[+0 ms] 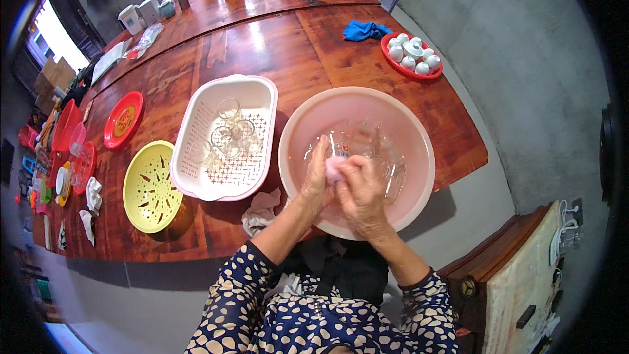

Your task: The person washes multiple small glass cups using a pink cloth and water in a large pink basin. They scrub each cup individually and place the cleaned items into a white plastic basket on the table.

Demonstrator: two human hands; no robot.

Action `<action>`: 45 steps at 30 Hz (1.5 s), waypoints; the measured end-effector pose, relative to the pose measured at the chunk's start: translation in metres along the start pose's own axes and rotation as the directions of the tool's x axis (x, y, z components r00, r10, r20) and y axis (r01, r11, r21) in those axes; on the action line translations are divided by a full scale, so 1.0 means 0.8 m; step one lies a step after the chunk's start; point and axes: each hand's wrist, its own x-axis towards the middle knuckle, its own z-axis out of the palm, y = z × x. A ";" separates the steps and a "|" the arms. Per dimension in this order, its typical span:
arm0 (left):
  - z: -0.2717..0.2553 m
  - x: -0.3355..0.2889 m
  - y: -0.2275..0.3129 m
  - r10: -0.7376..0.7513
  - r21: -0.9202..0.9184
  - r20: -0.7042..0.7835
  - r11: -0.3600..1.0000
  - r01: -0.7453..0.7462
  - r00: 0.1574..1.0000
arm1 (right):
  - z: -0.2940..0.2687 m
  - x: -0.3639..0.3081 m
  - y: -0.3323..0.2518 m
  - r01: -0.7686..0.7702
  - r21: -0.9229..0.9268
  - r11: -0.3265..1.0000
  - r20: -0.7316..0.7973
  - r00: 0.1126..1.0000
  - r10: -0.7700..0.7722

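Observation:
Both hands are over a large pink basin [419,137] of water, close together near its middle. My right hand [362,193] is closed on a wad of pink cloth [335,168], its fingers bent over it. My left hand [316,174] is pressed against the cloth's other side, with its fingers pointing away from me. See-through edges show just beyond the left fingers, but I cannot tell whether it grips a glass there. Several clear glasses [395,180] lie in the basin, blurred by water and glare.
Left of the basin, a white rectangular drainer [200,108] holds several clear glasses [228,137]. A yellow colander [147,213] and a red plate [134,101] stand farther left. A crumpled cloth [261,215] lies near the front edge. White teaware [413,50] fills a red tray beside a blue cloth [365,31].

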 end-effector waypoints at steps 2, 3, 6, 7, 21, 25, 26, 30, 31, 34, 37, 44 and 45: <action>-0.019 0.006 -0.011 0.023 -0.184 0.123 0.983 0.000 0.992 | 0.016 0.001 0.012 0.157 -0.133 0.979 -0.001 0.987 -0.158; -0.017 0.006 -0.017 0.006 -0.176 0.007 0.984 -0.005 1.000 | 0.018 0.005 0.017 0.099 -0.097 0.990 -0.020 0.995 -0.101; 0.001 -0.001 -0.020 0.119 0.008 -0.119 0.993 -0.119 0.986 | 0.019 0.031 0.037 -0.085 0.028 0.996 -0.063 0.994 0.087; 0.006 -0.004 -0.020 0.118 0.001 -0.096 0.993 -0.119 0.988 | 0.021 0.040 0.049 -0.143 0.078 0.987 -0.072 0.986 0.149; -0.022 -0.003 -0.021 0.026 -0.055 0.175 0.998 -0.017 0.984 | 0.021 -0.002 0.010 0.060 -0.149 0.987 -0.066 0.995 -0.070; -0.034 0.008 -0.029 0.153 0.043 0.073 0.987 -0.156 0.986 | 0.021 0.031 0.009 -0.152 0.089 0.984 -0.053 0.986 0.157; -0.034 0.012 -0.031 0.185 0.064 0.046 0.980 -0.188 0.982 | 0.021 0.039 0.013 -0.228 0.145 0.963 -0.044 0.971 0.237; 0.013 -0.003 -0.026 0.138 -0.010 -0.143 0.990 -0.141 0.980 | 0.026 0.057 0.057 -0.471 0.461 0.752 0.010 0.850 0.527; 0.008 -0.001 -0.026 0.117 0.024 -0.093 0.993 -0.115 0.989 | 0.028 0.057 0.070 -0.502 0.568 0.652 0.049 0.812 0.582; -0.008 0.000 -0.018 0.076 0.099 -0.011 0.992 -0.075 0.997 | 0.023 0.049 0.064 -0.511 0.515 0.688 0.053 0.820 0.570; -0.010 -0.003 -0.015 0.047 0.044 0.000 0.998 -0.047 0.999 | 0.012 0.017 0.033 -0.368 0.146 0.918 -0.043 0.925 0.378; -0.026 0.005 -0.021 0.017 -0.124 0.142 0.992 0.001 0.990 | 0.013 0.015 0.014 -0.162 0.119 0.980 -0.108 0.979 0.175; 0.000 -0.009 -0.016 0.003 -0.057 0.060 0.998 0.000 0.998 | 0.009 0.028 0.016 -0.241 0.186 0.952 -0.114 0.957 0.265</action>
